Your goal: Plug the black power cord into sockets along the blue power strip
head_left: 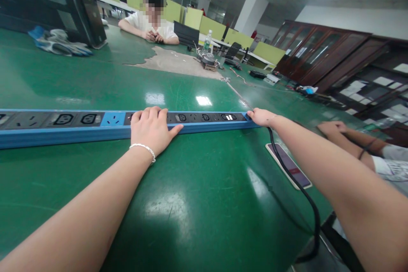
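Note:
A long blue power strip with black socket modules lies across the green table, running out of view on the left. My left hand rests over its middle, fingers across the sockets and thumb along the front side, gripping it. One blue socket shows just left of that hand. At the strip's right end, my right hand is closed around the spot where the black power cable comes out; its fingers are partly hidden. From there the cable hangs in a loop over the table edge.
A phone lies beneath the cable. Gloves sit beside a black computer case. Across the table a person sits; another person's arms are at right. A bottle stands near small parts.

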Available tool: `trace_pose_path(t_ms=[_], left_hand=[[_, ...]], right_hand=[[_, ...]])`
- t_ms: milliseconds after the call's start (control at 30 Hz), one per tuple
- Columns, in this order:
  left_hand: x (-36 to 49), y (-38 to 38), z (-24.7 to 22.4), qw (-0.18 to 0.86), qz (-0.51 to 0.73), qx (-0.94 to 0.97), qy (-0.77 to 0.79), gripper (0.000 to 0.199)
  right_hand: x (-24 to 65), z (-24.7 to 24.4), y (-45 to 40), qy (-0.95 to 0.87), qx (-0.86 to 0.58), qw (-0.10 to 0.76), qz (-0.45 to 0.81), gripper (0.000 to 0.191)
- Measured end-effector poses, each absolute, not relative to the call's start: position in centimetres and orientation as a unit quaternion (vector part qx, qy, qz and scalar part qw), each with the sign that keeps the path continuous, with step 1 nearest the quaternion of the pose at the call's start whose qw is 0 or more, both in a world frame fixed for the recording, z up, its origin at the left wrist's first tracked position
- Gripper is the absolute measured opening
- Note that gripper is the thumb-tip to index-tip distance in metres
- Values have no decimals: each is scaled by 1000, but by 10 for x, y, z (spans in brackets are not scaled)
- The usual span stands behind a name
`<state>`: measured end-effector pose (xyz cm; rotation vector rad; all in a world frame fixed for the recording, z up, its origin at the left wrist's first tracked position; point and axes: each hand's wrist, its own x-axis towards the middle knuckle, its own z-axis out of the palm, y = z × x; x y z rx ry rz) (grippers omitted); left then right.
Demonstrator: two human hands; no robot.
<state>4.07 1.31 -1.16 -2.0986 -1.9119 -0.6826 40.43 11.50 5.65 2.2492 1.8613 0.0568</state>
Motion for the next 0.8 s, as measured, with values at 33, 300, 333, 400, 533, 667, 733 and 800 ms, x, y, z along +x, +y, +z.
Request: trace_pose_path(t_ms=[33,300,333,400,533,667,733,800], left_hand=[[41,13,-11,110,-232,-714,-651,67],[41,13,-12,107,-229,-711,-656,66],[41,13,-12,107,-229,-712,-655,66],[41,13,-12,106,-230,-712,-655,66],[41,12,-11,106,-230,-712,-655,65],[41,11,-10,108,-238,-713,-650,64],[42,10,-9,112,-239,-713,-650,63],[42,10,-9,117,-237,-711,-652,63]], right_hand=[[404,56,113,628,770,111,18,53],[403,52,104,609,786,103,16,53],[403,52,105,608,787,101,16,54],[402,52,105,606,789,98,18,54],[400,49,101,601,794,86,24,54],[399,49,102,598,796,90,32,55],[400,52,107,602,789,115,28,54],[400,55,113,610,778,148,18,52]])
